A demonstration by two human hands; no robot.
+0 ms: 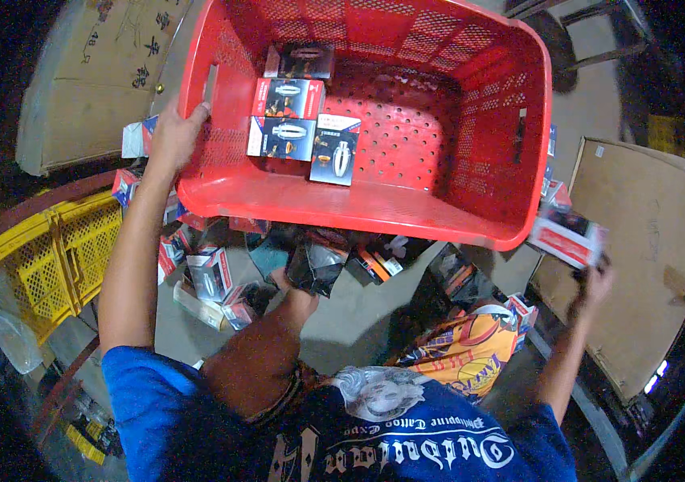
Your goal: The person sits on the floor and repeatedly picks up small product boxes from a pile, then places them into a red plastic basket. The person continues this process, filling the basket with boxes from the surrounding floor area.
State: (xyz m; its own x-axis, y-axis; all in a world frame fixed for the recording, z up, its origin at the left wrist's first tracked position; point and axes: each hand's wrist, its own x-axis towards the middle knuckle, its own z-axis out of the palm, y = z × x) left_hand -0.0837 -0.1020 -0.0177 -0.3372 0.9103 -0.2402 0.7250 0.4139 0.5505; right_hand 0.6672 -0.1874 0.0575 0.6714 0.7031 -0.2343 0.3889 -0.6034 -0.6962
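A red plastic crate [406, 205] with perforated walls is tilted so that its inside faces me. My left hand [179, 132] grips its left wall below the handle slot, the thumb on the wall and the other fingers mostly hidden. Inside, against the left side, are several small product boxes, among them a red-and-black one [290, 98] and an upright black-and-white one [334, 151]. Out to the right of the crate, my right hand [594, 279] is closed on the end of a white, red and black box [566, 238], slightly blurred.
Loose boxes [210, 275] lie scattered on the floor under and around the crate, near my foot. A yellow crate [61, 253] stands at the left. Large brown cartons are at the upper left [93, 88] and right [640, 233]. A black plastic-wrapped item [320, 261] lies below the crate.
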